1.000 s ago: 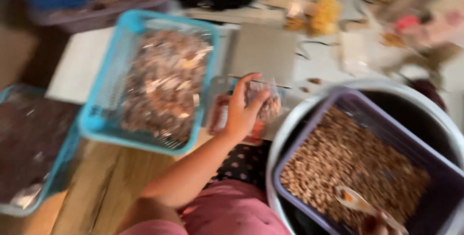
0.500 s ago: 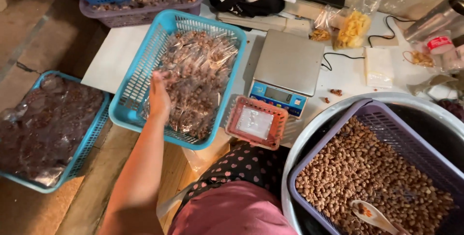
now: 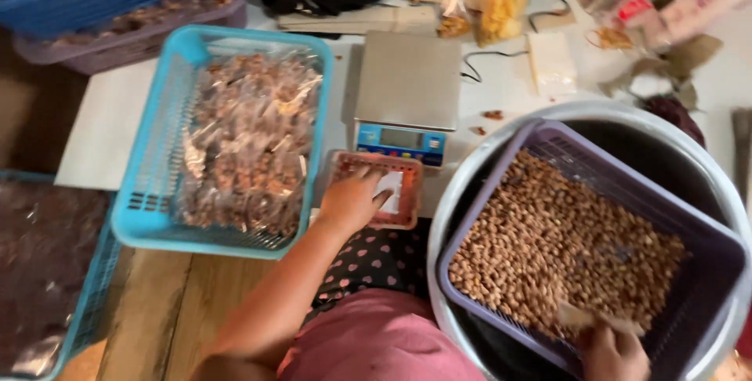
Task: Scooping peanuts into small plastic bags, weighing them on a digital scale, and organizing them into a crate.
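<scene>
1. A left hand [image 3: 352, 199] is reaching into a small red basket [image 3: 407, 193], lying at six o'clock of a digital scale [image 3: 407, 87].
2. A right hand [image 3: 612, 353] is gripping a spoon [image 3: 583, 318] over nuts [image 3: 548, 240] in a purple basket [image 3: 705, 232], at three o'clock.

Right hand [image 3: 612, 353] being cut off by bottom edge; spoon [image 3: 593, 320] blurring; left hand [image 3: 352, 199] covering part of small red basket [image 3: 405, 193].

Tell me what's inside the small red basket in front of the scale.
The left hand reaches into the small red basket, fingers on something flat and white, perhaps clear bags. The hand covers the basket's left half, so what lies there cannot be seen.
</scene>
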